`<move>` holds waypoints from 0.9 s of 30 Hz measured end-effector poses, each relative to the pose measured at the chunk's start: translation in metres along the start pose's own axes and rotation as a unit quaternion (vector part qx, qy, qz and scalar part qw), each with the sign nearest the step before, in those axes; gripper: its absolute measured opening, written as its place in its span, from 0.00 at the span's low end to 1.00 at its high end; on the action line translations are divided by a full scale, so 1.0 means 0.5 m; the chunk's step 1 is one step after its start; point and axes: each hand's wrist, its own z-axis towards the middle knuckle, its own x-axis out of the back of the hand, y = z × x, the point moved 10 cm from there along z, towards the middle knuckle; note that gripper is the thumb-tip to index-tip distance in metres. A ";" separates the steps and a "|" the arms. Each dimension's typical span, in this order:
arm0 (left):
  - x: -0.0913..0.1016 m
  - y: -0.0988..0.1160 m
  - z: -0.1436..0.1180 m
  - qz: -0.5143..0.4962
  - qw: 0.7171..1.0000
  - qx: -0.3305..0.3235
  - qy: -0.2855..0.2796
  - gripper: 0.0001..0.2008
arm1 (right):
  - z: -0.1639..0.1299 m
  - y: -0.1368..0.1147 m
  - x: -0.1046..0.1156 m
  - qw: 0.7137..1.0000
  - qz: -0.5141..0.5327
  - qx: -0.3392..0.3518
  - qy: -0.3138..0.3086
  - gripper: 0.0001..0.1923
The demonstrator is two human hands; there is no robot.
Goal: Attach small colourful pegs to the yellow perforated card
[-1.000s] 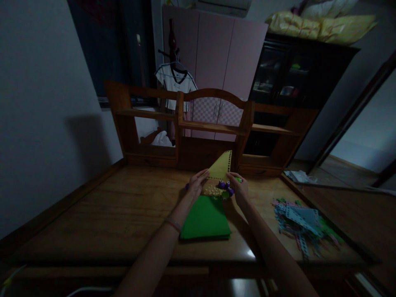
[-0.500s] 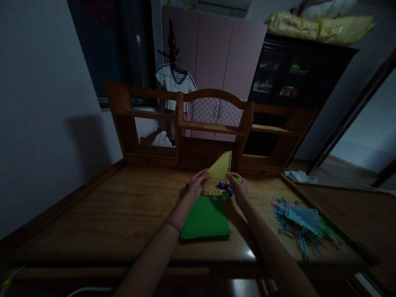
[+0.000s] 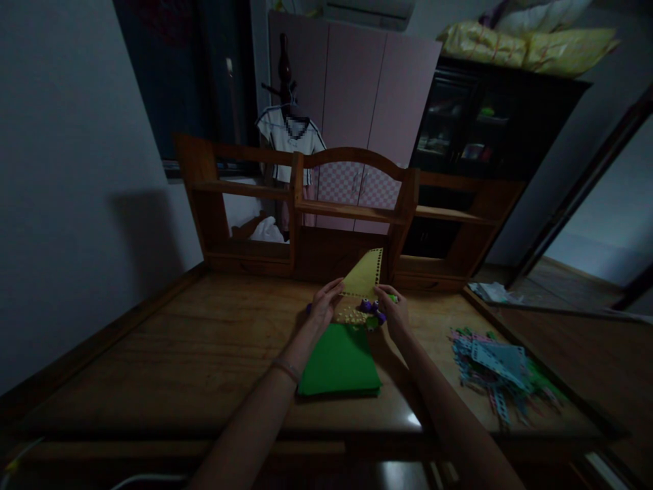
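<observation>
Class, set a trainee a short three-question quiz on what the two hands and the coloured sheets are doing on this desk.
1. True or false: both hands hold the yellow sheet.
2. Which lies flat on the desk just nearer the person than the hands? A) green sheet B) red book C) white plate
3. Fill in: the pile of punched strips lies to the person's ____.

Key
1. True: the left hand holds its left edge, the right hand its right, beside the purple punch.
2. A, the green sheet.
3. Right.
</observation>
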 end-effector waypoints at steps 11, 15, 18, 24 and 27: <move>0.021 -0.033 0.050 -0.078 0.994 -0.019 -0.068 0.23 | 0.008 0.012 0.007 1.000 -0.021 -0.005 0.003 0.18; 0.022 -0.037 0.053 -0.089 0.994 -0.006 -0.062 0.25 | 0.013 0.026 0.008 1.000 -0.028 -0.006 -0.003 0.18; 0.018 -0.034 0.051 -0.091 0.993 -0.003 -0.069 0.26 | 0.018 0.040 0.009 0.999 -0.032 -0.009 -0.010 0.18; 0.008 -0.034 0.030 -0.014 0.999 0.015 -0.047 0.22 | 0.024 0.045 0.018 0.999 -0.039 -0.001 0.008 0.18; -0.006 -0.036 0.020 0.023 0.998 0.012 -0.059 0.21 | 0.022 0.039 0.024 0.999 -0.038 -0.006 0.027 0.19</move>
